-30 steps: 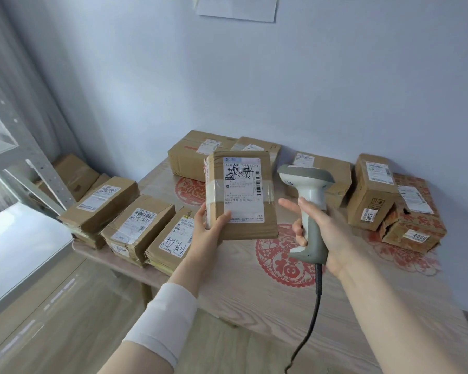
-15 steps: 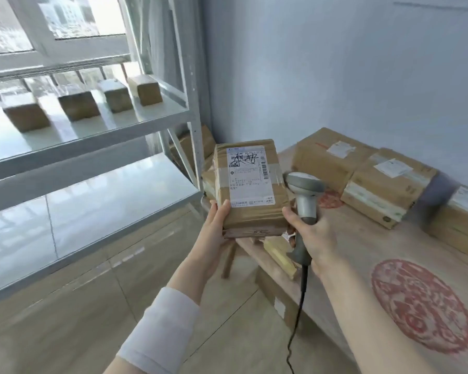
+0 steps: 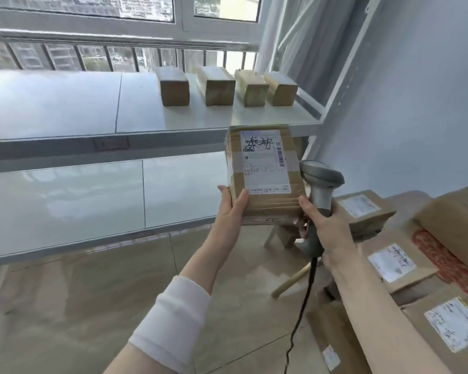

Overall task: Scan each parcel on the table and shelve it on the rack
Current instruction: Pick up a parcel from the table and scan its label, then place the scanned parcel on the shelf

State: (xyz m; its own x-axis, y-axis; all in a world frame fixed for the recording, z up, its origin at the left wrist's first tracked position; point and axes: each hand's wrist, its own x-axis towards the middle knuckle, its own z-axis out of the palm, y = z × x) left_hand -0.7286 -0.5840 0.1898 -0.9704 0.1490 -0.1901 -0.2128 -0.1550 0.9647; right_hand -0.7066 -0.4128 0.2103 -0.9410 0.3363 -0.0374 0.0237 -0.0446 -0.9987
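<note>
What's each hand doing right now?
Left hand: holds the labelled parcel by its lower left edge.
Right hand: grips the scanner by its handle.

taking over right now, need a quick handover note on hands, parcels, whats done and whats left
Left hand holds a labelled parcel upright in front of the rack.
Right hand grips the corded scanner beside it.
Done: four parcels sit in a row on the upper shelf.
Left: shelve this one (scan not confirmable), then the waiting parcels at right.
</note>
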